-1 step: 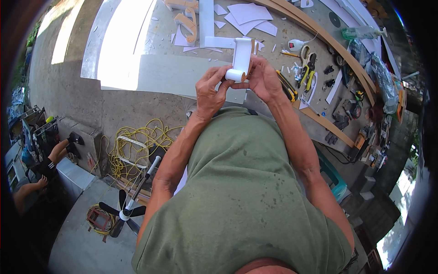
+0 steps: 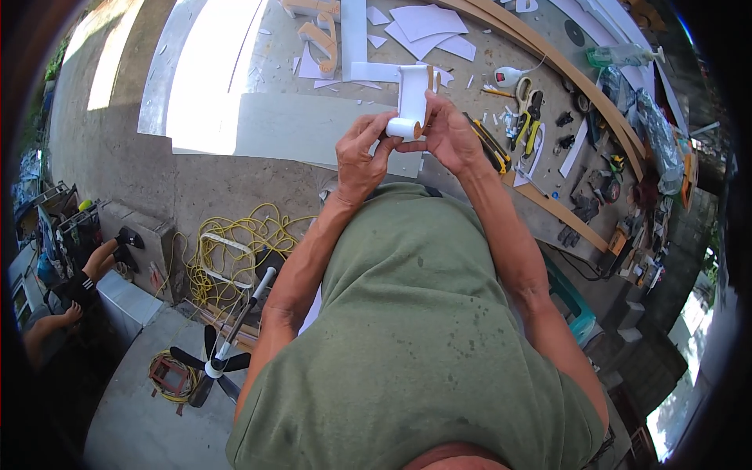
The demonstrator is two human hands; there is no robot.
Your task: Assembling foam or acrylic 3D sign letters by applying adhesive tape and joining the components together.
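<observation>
Between my hands, over the near edge of the worktable, is a curved white piece (image 2: 413,92) with a tan edge and a rounded, roll-like lower end. My left hand (image 2: 363,155) grips that rounded end from the left, thumb and fingers closed on it. From the right, my right hand (image 2: 453,138) has its fingertips at the tan edge, the thumb side close to the upper part. The fingers partly cover the piece's right side. Similar curved tan-and-white pieces (image 2: 319,45) lie farther back on the table.
Scissors (image 2: 523,92), yellow-handled pliers (image 2: 533,117), a yellow-black utility knife (image 2: 489,143) and white offcuts (image 2: 423,23) lie on the table. Long curved tan strips (image 2: 576,66) run along the right. A yellow cord (image 2: 223,254) and a fan (image 2: 213,366) are on the floor. Another person's legs (image 2: 98,262) show at far left.
The white piece has shifted very slightly left. My right fingertips have moved a little up along its tan edge; my left hand keeps its grip.
</observation>
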